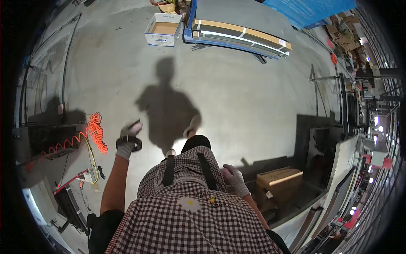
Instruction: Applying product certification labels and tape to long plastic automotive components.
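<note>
Nearest, gloved right hand [234, 178] curled shut and empty beside the checked brown-and-white apron [190, 211], gloved left hand [128, 136] farther out with fingers gripping a small dark tool [134, 124] above grey concrete floor [237, 89], open white cardboard box [163, 28] beyond.

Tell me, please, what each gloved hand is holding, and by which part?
The left hand grips a small dark object, too blurred to identify; the gripped part cannot be told. The right hand appears closed and empty.

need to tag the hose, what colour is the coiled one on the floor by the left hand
Bright orange-red, a coiled hose on the concrete floor; the head view shows it.
</note>
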`<state>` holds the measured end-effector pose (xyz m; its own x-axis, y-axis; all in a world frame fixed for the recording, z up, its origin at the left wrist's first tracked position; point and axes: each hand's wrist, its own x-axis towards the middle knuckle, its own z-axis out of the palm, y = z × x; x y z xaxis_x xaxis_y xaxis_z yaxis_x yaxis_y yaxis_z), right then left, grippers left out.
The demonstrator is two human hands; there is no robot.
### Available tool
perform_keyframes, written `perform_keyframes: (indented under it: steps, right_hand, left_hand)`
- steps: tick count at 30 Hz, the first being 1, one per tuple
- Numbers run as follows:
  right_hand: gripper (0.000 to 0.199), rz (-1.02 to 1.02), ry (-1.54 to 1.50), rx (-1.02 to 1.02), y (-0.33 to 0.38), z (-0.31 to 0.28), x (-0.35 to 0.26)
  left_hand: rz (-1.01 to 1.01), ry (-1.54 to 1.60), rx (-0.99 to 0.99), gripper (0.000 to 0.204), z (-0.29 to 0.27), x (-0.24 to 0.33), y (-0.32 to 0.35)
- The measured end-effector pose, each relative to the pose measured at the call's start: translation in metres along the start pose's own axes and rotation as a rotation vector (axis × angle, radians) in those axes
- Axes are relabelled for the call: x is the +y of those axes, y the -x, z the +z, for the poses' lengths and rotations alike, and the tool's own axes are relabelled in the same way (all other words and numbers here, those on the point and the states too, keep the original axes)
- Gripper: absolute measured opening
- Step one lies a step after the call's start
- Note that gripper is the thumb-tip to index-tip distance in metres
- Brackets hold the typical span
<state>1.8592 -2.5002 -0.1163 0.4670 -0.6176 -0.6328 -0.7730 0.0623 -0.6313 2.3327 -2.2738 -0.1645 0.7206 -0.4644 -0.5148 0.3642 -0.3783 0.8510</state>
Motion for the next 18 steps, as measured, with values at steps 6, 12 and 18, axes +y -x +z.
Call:
perform_keyframes:
  steps: [6,12,18]
  right_hand:
    - [0.039,0.081,0.216,-0.112,-0.208,-0.105,-0.114]
    - [0.036,-0.001,-0.064,-0.063,-0.408,-0.206,-0.23]
    - [0.037,-0.137,0.25,-0.222,-0.568,-0.249,-0.345]
  left_hand:
    - [0.05,0.1,0.104,0.032,0.126,0.112,-0.13]
    - [-0.374,0.085,0.242,0.037,0.192,0.068,-0.182]
    - [-0.465,0.087,0.302,0.04,0.252,0.101,-0.29]
